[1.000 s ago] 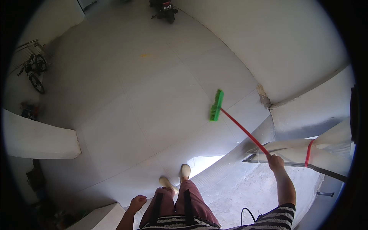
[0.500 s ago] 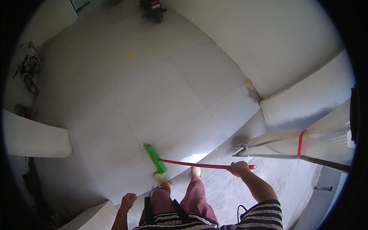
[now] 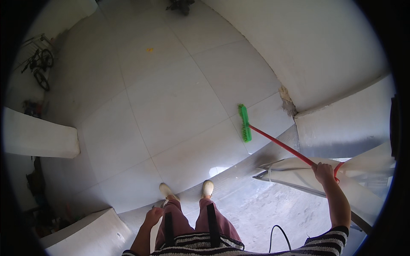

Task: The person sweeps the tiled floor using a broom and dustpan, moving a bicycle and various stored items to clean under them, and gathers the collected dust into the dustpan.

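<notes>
Broom (image 3: 282, 145) slants from the person's right hand out over the floor (image 3: 179, 128), ahead and to the right of the 2 shoes (image 3: 208, 187). That pale tiled floor is the largest thing here; along 1 side stands a white wall (image 3: 316, 47). Nearer on the right is a bulky sheet (image 3: 294, 174) with a red band (image 3: 340, 165).

From here, a swing to the right could snag the handle on the sheet or its band, since the grip sits right beside both. The head could also twist, because only 1 hand steadies it, or scrape the flaking plaster (image 3: 287, 101) at the wall's foot if pushed that way.

The broom has a straight red handle and a long, narrow, bright green head (image 3: 245, 123) with green bristles, set crosswise; whether they press on the tiles, I cannot tell.

The 2 hands are well apart. The right hand (image 3: 324, 173) is clamped around the handle's near end. The left hand (image 3: 154, 215) hangs by the left thigh with nothing visible in it; how far its fingers close, I cannot tell.
</notes>
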Demonstrator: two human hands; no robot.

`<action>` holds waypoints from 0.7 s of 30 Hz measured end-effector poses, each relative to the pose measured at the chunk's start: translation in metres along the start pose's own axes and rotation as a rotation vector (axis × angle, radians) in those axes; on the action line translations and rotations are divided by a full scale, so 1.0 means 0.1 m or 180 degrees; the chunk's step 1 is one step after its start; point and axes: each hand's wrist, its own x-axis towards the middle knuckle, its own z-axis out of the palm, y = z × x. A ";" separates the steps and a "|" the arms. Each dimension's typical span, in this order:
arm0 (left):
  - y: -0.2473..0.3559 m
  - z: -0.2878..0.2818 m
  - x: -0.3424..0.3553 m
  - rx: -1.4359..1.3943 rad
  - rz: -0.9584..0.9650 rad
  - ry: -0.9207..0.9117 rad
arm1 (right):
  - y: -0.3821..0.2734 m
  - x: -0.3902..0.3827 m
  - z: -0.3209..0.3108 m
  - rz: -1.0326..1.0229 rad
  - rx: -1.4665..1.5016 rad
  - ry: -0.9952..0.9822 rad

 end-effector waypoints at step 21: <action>-0.63 -0.80 -0.15 -0.0346 -0.0629 0.0594 | -1.47 0.51 -0.10 -0.0318 -0.0059 -0.0546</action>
